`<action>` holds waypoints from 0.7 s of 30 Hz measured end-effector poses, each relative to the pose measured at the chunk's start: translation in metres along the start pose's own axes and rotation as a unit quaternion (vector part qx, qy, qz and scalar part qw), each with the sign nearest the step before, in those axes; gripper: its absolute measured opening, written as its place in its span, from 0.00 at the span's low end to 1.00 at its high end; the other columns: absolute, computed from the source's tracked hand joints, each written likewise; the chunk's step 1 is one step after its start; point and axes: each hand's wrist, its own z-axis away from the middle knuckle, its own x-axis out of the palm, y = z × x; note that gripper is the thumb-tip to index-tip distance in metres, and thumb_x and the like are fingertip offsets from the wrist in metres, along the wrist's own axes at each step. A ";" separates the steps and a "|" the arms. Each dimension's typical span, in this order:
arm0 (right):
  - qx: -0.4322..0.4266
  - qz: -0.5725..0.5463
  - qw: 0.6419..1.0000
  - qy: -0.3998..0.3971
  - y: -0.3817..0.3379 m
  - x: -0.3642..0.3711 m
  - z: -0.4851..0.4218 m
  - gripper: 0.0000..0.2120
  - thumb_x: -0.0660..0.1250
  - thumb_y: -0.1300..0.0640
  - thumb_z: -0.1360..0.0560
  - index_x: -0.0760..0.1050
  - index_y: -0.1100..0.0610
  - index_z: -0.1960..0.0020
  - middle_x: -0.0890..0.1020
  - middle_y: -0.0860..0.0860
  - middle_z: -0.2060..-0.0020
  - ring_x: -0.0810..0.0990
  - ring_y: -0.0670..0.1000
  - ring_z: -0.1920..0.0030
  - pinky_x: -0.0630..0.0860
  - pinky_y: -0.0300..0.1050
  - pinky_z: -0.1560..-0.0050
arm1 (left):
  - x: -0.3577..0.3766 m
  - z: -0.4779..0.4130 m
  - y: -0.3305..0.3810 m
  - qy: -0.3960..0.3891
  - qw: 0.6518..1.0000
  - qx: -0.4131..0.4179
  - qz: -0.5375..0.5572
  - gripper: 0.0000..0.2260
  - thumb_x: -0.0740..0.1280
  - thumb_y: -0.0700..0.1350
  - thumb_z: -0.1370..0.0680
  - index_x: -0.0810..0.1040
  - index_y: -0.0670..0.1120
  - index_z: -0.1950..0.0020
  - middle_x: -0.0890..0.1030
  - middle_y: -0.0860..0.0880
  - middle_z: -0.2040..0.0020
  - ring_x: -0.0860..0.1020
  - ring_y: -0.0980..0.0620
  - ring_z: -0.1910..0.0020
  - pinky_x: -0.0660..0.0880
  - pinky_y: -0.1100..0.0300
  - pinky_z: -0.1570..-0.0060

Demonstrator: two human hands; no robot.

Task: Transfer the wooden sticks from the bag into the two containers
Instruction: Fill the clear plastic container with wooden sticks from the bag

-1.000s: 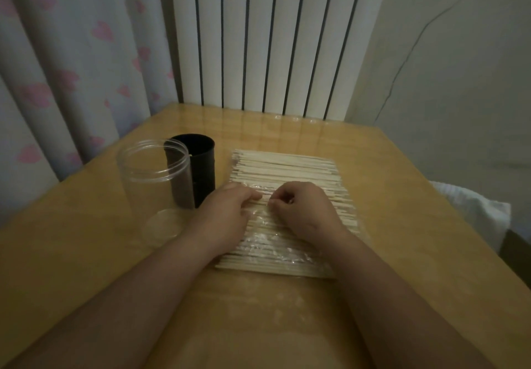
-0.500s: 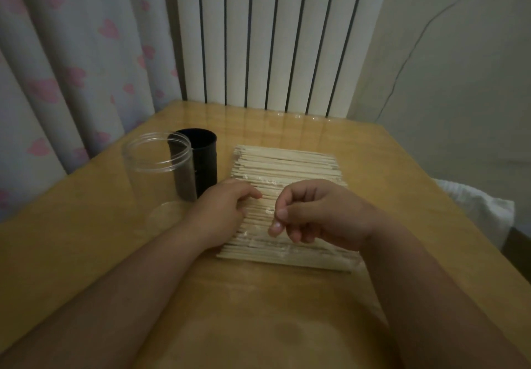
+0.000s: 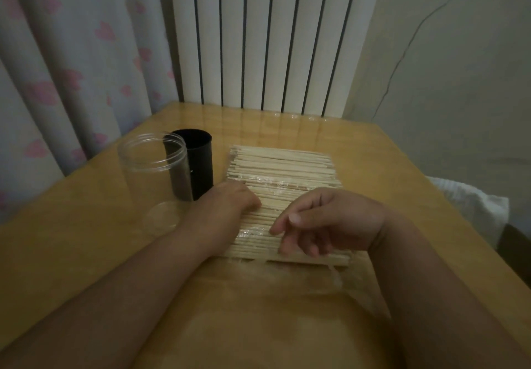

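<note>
1. A curtain (image 3: 57, 81) printed with pink hearts is seen at the far left, behind the counter (image 3: 396, 179).
2. A clear container (image 3: 152, 164) is stood upright on the left of the counter, its mouth open; nothing is seen inside it.
3. A black container (image 3: 201, 164) is placed just behind and to the right of the clear one, also upright and open; its inside is too dark to be judged.
4. The left hand (image 3: 227, 204) is laid on the left part of the bag (image 3: 267, 180), knuckles up and fingers bent down onto it. The fingertips are hidden, so it cannot be told whether the film is pinched or only pressed.
5. The wooden sticks (image 3: 287, 161) are kept inside the clear bag, which lies flat at the middle of the counter, just right of the black container. The sticks are packed side by side, running left to right.
6. The right hand (image 3: 336, 219) is held over the near right part of the bag, fingers loosely curled, thumb tip close to the forefinger. Whether film is gripped there cannot be told.
7. A white cloth (image 3: 471, 207) is seen past the counter's right edge.
</note>
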 end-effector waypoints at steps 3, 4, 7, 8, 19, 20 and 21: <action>0.018 0.051 0.986 0.156 0.001 -0.011 0.005 0.06 0.73 0.57 0.27 0.86 0.57 0.52 0.85 0.54 0.59 0.75 0.46 0.70 0.67 0.35 0.75 | -0.005 0.002 0.007 -0.007 0.996 0.033 -0.084 0.16 0.64 0.43 0.20 0.79 0.58 0.35 0.77 0.59 0.39 0.69 0.54 0.36 0.65 0.56 0.36; 0.028 0.052 0.978 0.198 0.002 -0.016 0.007 0.06 0.72 0.58 0.26 0.85 0.58 0.51 0.85 0.55 0.60 0.74 0.46 0.70 0.67 0.36 0.75 | -0.007 0.002 0.009 -0.012 0.995 0.035 -0.096 0.16 0.63 0.43 0.19 0.78 0.58 0.34 0.76 0.60 0.39 0.69 0.54 0.36 0.64 0.56 0.37; 0.045 0.054 0.950 0.305 0.004 -0.028 0.014 0.06 0.68 0.63 0.22 0.84 0.60 0.50 0.83 0.54 0.63 0.73 0.46 0.71 0.67 0.36 0.74 | -0.010 -0.002 0.010 -0.038 0.993 0.036 -0.103 0.19 0.64 0.40 0.21 0.77 0.59 0.34 0.76 0.59 0.39 0.70 0.55 0.36 0.67 0.56 0.36; 0.048 0.060 0.938 0.337 0.004 -0.031 0.015 0.06 0.68 0.63 0.22 0.84 0.60 0.51 0.82 0.53 0.64 0.72 0.46 0.71 0.67 0.36 0.74 | -0.012 -0.004 0.010 -0.057 0.993 0.031 -0.103 0.20 0.65 0.39 0.21 0.77 0.59 0.34 0.76 0.59 0.39 0.70 0.56 0.36 0.68 0.56 0.35; 0.153 0.223 0.911 0.310 -0.003 -0.024 0.017 0.05 0.74 0.55 0.26 0.85 0.56 0.54 0.84 0.49 0.68 0.71 0.43 0.76 0.66 0.36 0.75 | -0.033 -0.031 0.036 -0.209 0.971 -0.024 -0.118 0.14 0.68 0.51 0.21 0.77 0.61 0.36 0.75 0.57 0.40 0.75 0.55 0.43 0.76 0.56 0.43; 0.162 0.246 0.906 0.303 -0.004 -0.022 0.017 0.05 0.75 0.54 0.27 0.85 0.55 0.54 0.83 0.48 0.69 0.72 0.43 0.76 0.66 0.36 0.75 | -0.029 -0.030 0.036 -0.192 0.976 -0.029 -0.098 0.12 0.69 0.53 0.22 0.78 0.61 0.38 0.74 0.58 0.43 0.74 0.56 0.45 0.76 0.57 0.45; 0.170 0.272 0.900 0.295 -0.004 -0.020 0.015 0.06 0.76 0.53 0.28 0.85 0.54 0.54 0.83 0.47 0.70 0.73 0.42 0.75 0.67 0.35 0.75 | -0.026 -0.028 0.034 -0.174 0.981 -0.035 -0.076 0.11 0.70 0.54 0.23 0.79 0.61 0.40 0.73 0.59 0.46 0.74 0.57 0.47 0.76 0.57 0.46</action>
